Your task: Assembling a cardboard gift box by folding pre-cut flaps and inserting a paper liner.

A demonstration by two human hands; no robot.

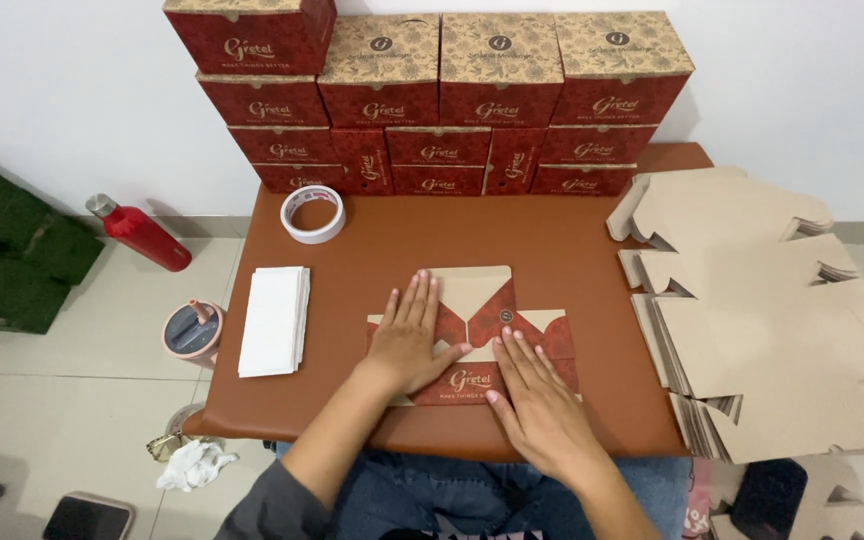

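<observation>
A flat, unfolded cardboard box blank point(482, 300), tan with dark red printed panels, lies on the brown table point(402, 230) in front of me. My left hand point(407, 335) presses flat on its left part, fingers spread. My right hand point(542, 400) lies palm down on its right lower part, fingers extended. Neither hand grips anything.
Several assembled red and tan boxes point(442, 100) are stacked against the wall at the table's back. A tape roll point(313, 214) and a white paper stack point(273, 320) sit at left. A pile of flat blanks point(762, 320) lies at right. A red bottle point(138, 231) and a lidded cup point(192, 333) stand on the floor.
</observation>
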